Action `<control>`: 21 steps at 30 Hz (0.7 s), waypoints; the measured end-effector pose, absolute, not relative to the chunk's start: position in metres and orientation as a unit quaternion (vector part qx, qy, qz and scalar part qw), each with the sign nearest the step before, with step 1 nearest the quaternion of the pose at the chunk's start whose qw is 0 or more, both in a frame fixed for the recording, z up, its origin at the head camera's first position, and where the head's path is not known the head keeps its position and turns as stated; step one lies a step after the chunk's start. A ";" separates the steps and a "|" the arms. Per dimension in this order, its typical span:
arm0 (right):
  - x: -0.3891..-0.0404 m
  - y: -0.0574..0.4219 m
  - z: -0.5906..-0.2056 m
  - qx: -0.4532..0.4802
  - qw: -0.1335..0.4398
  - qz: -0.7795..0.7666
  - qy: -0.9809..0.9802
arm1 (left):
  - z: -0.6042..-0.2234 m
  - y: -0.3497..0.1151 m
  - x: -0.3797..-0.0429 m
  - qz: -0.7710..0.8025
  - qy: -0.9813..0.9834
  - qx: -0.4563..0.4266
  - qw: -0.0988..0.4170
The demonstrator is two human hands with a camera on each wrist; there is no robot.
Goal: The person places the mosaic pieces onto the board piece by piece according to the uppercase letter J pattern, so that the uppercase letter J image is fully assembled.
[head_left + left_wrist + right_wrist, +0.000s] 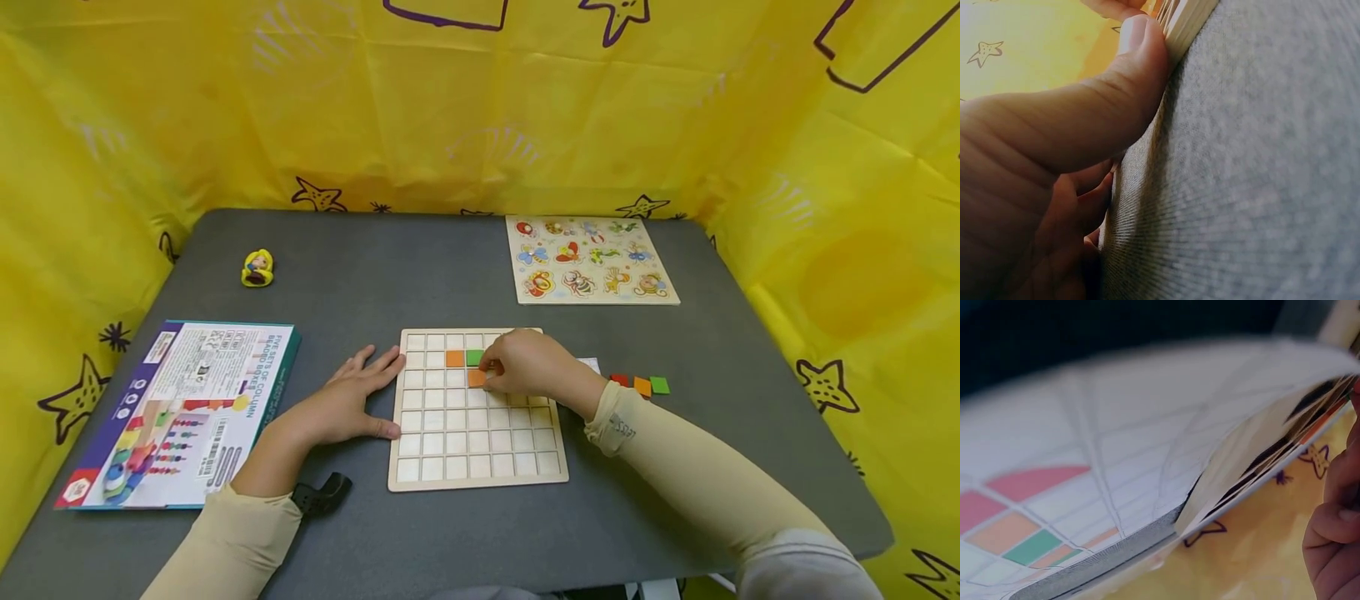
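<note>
A wooden grid board [480, 483] lies flat in front of me. In its upper rows sit an orange tile [455, 358], a green tile [474, 357] and, one row lower, a second orange tile [477, 379]. My left hand [347, 404] rests against the board's left edge, fingers spread and thumb on the rim. Over the upper right of the board is my right hand [525, 364], fingers bent and fingertips right at the green and lower orange tiles. I cannot tell whether it pinches a tile. A white card printed with coloured squares [1035, 544] shows in the right wrist view.
Loose red [619, 380], orange [642, 387] and green [659, 385] tiles lie right of the board. A boxed toy set [180, 417] is at left, a small yellow figurine [258, 268] behind it. An insect picture board [592, 260] lies at the back. Yellow cloth [465, 108] surrounds the table.
</note>
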State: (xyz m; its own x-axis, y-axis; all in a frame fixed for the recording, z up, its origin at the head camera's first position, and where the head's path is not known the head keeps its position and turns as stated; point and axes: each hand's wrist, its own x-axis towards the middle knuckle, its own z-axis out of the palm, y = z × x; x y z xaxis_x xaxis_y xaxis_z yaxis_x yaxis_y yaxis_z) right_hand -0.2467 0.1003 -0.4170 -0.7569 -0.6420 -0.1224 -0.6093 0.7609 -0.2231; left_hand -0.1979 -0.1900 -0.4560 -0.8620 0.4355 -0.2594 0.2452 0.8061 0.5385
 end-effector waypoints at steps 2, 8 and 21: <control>-0.246 0.101 -0.417 -0.333 0.095 -0.088 0.934 | -0.456 -0.190 -0.198 0.250 0.932 0.183 0.187; -0.247 0.101 -0.417 -0.327 0.103 -0.105 0.934 | -0.456 -0.189 -0.198 0.249 0.932 0.181 0.190; -0.250 0.122 -0.405 -0.308 0.112 -0.146 0.934 | -0.455 -0.189 -0.198 0.248 0.933 0.180 0.192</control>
State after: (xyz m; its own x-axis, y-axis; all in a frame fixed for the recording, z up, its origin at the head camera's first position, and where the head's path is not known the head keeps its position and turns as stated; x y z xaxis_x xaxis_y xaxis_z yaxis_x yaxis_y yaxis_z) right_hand -0.2504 0.1217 -0.4052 -0.7857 -0.6072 -0.1186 -0.5422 0.7681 -0.3407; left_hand -0.1981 -0.1892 -0.4551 -0.8621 0.4298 -0.2686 0.2401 0.8130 0.5305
